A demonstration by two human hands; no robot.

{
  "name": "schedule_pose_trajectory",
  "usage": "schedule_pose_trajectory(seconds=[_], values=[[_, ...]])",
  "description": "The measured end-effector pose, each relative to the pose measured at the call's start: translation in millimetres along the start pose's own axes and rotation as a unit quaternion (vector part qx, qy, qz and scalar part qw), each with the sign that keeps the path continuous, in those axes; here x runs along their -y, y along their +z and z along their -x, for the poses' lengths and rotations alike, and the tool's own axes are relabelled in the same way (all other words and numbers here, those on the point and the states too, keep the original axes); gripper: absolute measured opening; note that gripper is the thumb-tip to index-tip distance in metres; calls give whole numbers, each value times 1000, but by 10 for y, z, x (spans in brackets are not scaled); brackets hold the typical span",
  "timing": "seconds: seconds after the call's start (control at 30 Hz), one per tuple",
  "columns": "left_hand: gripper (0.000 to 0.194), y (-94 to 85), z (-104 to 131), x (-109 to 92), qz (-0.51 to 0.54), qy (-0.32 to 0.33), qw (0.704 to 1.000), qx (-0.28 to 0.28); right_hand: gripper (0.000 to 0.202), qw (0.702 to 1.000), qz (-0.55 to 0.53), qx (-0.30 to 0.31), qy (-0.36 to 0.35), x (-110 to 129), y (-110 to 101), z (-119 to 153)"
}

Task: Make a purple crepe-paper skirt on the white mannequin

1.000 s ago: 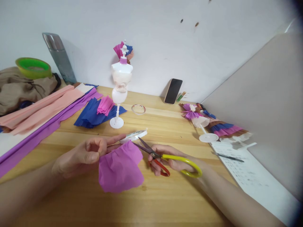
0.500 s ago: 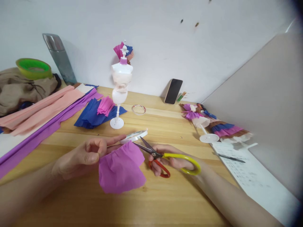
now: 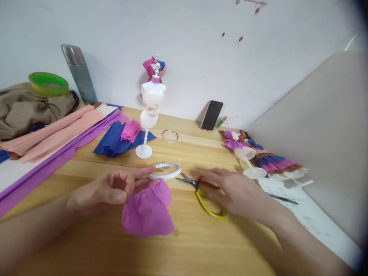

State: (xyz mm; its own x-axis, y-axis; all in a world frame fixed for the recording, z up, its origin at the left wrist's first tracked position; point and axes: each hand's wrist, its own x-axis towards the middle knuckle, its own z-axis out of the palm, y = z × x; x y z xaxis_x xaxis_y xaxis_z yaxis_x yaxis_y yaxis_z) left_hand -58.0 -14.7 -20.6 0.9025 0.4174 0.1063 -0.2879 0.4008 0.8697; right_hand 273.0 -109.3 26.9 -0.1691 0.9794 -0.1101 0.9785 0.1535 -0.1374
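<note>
My left hand (image 3: 106, 191) is closed, thumb and fingers pinching a gathered piece of purple crepe paper (image 3: 148, 214) at its upper edge. A white roll of tape (image 3: 165, 174) sits by its outstretched fingertips, just above the paper. My right hand (image 3: 235, 191), blurred by motion, is palm down over the scissors (image 3: 196, 184), its fingers around the red handle. The yellow handle loop points towards me and the blades point left to the tape roll. Whether the scissors rest fully on the table is hard to tell.
A white mini dress form (image 3: 148, 119) stands behind, beside folded blue crepe paper (image 3: 112, 142) and a pink pleated piece (image 3: 130, 130). Crepe strips (image 3: 63, 134) lie left. A phone (image 3: 212, 115) leans on the wall; a paper-dressed form (image 3: 253, 170) lies right, near a pen (image 3: 283, 198).
My right hand has turned palm down and the scissors have swung round, their blades lower and nearly closed. The tape roll is tipped to show its ring. My left hand still pinches the purple paper.
</note>
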Motion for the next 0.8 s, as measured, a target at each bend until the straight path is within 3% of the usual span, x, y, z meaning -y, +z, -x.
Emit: schedule_pose_trajectory(seconds=[0.07,0.1,0.2,0.3,0.37,0.47,0.53,0.6,0.7,0.8], values=[[10,22,-12,-21,-7,-11,1000,15,47,995,-28,-91,-20,64,-29,-64],[11,37,-21,-37,-12,-13,1000,20,49,990,-80,-101,-59,89,-40,-111],[15,82,-48,-101,-31,-5,999,26,51,943,-266,-10,-200,116,-48,-295],[16,119,-63,-176,-35,3,999,20,34,894,-363,56,-257,77,-51,-466],[17,146,-70,-232,-35,3,999,9,28,878,-382,50,-285,56,-80,-528],[16,219,-94,-338,-59,-1,998,-10,28,891,-344,7,-296,84,-185,-530],[14,296,-125,-419,-97,-16,994,-55,25,913,-291,-25,-283,127,-284,-498],[15,382,-171,-495,-156,-27,978,-137,21,933,-236,-70,-264,157,-386,-472],[19,478,-268,-574,-266,10,922,-280,20,943,-184,-146,-237,153,-510,-481],[18,489,-399,-620,-337,76,855,-387,17,938,-153,-239,-198,146,-590,-539]])
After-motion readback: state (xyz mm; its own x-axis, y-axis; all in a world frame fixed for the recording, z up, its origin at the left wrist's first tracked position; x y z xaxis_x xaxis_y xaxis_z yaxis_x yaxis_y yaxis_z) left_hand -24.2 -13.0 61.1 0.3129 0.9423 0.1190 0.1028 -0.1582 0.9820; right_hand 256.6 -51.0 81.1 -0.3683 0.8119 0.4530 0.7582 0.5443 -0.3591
